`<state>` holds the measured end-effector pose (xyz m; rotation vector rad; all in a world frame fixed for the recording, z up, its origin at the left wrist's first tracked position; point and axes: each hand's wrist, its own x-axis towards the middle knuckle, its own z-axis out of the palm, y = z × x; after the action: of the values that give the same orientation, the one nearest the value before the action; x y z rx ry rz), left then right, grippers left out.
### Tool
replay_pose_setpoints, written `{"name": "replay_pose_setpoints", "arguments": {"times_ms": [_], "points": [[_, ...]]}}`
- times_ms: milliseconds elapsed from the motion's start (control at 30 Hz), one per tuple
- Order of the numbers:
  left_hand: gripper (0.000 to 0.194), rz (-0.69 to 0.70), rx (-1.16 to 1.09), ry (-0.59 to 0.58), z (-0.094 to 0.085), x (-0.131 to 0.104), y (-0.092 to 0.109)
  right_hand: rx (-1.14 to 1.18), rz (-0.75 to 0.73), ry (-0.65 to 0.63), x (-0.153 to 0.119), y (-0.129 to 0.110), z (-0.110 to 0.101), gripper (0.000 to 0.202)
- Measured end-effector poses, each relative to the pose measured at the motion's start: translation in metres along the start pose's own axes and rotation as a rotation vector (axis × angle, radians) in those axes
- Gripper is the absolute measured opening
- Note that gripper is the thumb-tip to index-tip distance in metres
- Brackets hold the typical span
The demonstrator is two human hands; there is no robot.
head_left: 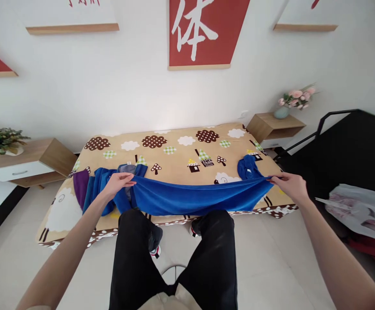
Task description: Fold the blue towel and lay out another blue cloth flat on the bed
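A long blue towel (194, 198) is stretched sideways between my two hands, sagging a little in the middle above the near edge of the bed. My left hand (120, 183) pinches its upper left corner, thumb over fingers. At the opposite end, my right hand (287, 184) grips the upper right corner. Beside and behind my left hand lies a rumpled row of blue, teal and purple cloths (81, 187), with a grey one (123, 170) among them. A crumpled blue cloth (248, 167) rests on the bed just behind the towel's right end.
The low bed (181, 163) has a patterned beige sheet and stands against the wall. Wooden nightstands flank it, left (39, 161) and right (276, 125), bearing plants and a flower vase (281, 112). A black-framed item (345, 146) and a plastic bag (358, 211) are at right.
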<state>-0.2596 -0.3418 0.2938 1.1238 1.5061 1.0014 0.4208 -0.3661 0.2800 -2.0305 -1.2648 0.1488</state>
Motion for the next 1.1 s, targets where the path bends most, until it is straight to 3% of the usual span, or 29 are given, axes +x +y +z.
{"name": "replay_pose_setpoints", "arguments": {"times_ms": [100,233,333,433,533,700,833,933,1100], "points": [[0.069,0.049,-0.067,0.051,0.019,0.037,-0.002,-0.057,0.128,-0.1,0.033,-0.012,0.025,0.015],[0.063,0.202,-0.092,0.127,0.033,0.081,0.006,0.066,0.048,0.056,0.068,-0.027,0.051,0.024],[0.056,0.353,-0.068,0.198,0.032,0.099,0.008,0.233,-0.077,0.145,0.082,-0.03,0.065,0.029],[0.049,0.433,0.017,0.229,0.027,0.101,-0.003,0.33,-0.148,0.164,0.087,-0.024,0.078,0.031],[0.043,0.378,0.193,0.175,0.025,0.098,-0.03,0.295,-0.122,0.143,0.081,-0.002,0.098,0.032],[0.03,0.248,0.483,-0.06,0.036,0.102,-0.103,0.048,-0.06,0.016,0.055,0.063,0.146,0.025],[0.021,0.2,0.855,-0.347,0.057,0.108,-0.16,-0.234,-0.097,-0.188,0.025,0.115,0.184,0.013],[0.017,0.216,1.18,-0.543,0.075,0.109,-0.193,-0.502,-0.111,-0.396,0.004,0.14,0.207,0.017],[0.028,0.189,1.498,-0.643,0.094,0.102,-0.227,-0.805,-0.207,-0.622,-0.019,0.162,0.226,0.034]]}}
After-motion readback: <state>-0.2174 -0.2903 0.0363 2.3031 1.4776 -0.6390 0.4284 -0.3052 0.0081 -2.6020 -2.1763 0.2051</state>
